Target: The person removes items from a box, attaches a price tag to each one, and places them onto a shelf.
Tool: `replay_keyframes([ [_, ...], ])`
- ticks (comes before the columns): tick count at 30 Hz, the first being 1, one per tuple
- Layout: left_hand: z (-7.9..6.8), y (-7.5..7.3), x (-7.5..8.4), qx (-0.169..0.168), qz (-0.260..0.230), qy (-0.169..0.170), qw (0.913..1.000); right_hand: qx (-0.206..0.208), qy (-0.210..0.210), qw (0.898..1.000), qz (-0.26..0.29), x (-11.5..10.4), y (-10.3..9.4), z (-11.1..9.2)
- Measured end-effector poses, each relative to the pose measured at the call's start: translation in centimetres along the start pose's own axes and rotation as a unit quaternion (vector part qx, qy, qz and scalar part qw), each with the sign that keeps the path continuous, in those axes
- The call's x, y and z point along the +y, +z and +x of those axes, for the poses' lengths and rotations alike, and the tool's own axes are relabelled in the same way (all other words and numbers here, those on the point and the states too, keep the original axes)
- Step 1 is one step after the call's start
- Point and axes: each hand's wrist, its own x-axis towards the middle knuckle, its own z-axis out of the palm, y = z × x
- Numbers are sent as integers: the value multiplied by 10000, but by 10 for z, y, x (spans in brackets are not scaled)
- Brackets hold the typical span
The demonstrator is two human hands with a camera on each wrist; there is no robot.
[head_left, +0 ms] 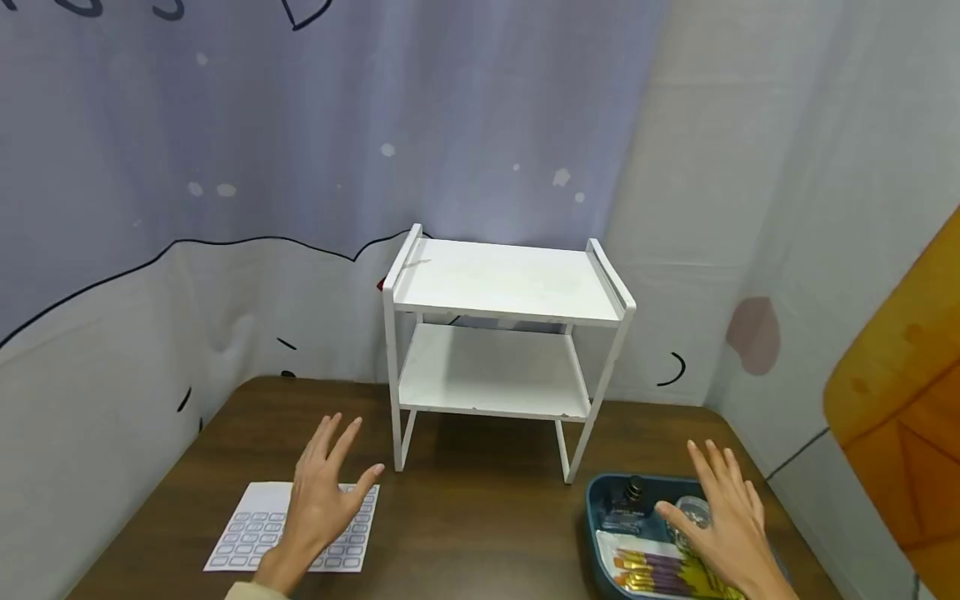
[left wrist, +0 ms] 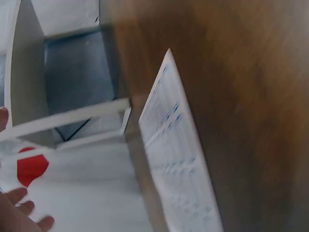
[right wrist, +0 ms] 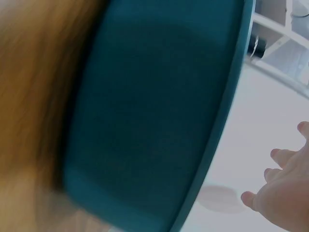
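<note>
My left hand [head_left: 318, 500] hovers with spread fingers over a white sheet of blue-outlined labels [head_left: 251, 533] on the table. It holds nothing. On the other side, my right hand [head_left: 723, 517] hangs with extended fingers above a dark teal bin [head_left: 596, 542], also holding nothing. Inside the bin are a dark bottle with a black cap [head_left: 626, 506], a round clear container [head_left: 692, 510] partly behind the thumb, and a pack of purple and gold brushes [head_left: 652, 571]. The right wrist view is mostly filled by the bin's outer wall [right wrist: 149, 111].
A white two-tier shelf [head_left: 495, 367] stands at the back middle of the brown wooden table [head_left: 465, 533]. Both its tiers [head_left: 502, 279] are bare. Printed cloth [head_left: 315, 125] hangs behind and along the sides, with an orange figure at the right.
</note>
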Motion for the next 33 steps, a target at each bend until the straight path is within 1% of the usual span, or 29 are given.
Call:
replay_keyframes([
  [3, -4, 6, 5, 352, -307, 355, 9983, -48, 179, 9998, -91, 14, -6, -4],
  [5, -7, 10, 8, 509, -450, 587, 9960, -203, 369, 9990, -134, 25, -10, -7],
  [7, -9, 14, 12, 618, -587, 823, 9930, -407, 590, 9973, -160, 37, -14, -9],
  [9, -10, 17, 17, 609, -803, 1008, 9898, -619, 802, 9947, -149, 49, -17, -12],
  [13, -11, 22, 31, 269, -1202, 1207, 9850, -1065, 1229, 9867, 35, 74, -20, -18],
  [16, -8, 28, 42, 17, -1404, 1361, 9807, -1441, 1619, 9762, 119, 92, -17, -23],
  [20, -1, 42, 58, -116, -1650, 1724, 9710, -1925, 2051, 9592, 273, 112, -12, -27],
  [23, 5, 55, 73, -361, -1822, 1839, 9652, -2145, 2230, 9497, 477, 124, -8, -31],
  [27, 11, 72, 95, -881, -2080, 1788, 9576, -2254, 2460, 9407, 614, 132, -2, -37],
  [30, 15, 85, 111, -1251, -2326, 1739, 9487, -2323, 2598, 9351, 649, 133, 0, -41],
  [33, 19, 97, 125, -1589, -2510, 1664, 9402, -2400, 2616, 9331, 578, 130, 0, -42],
])
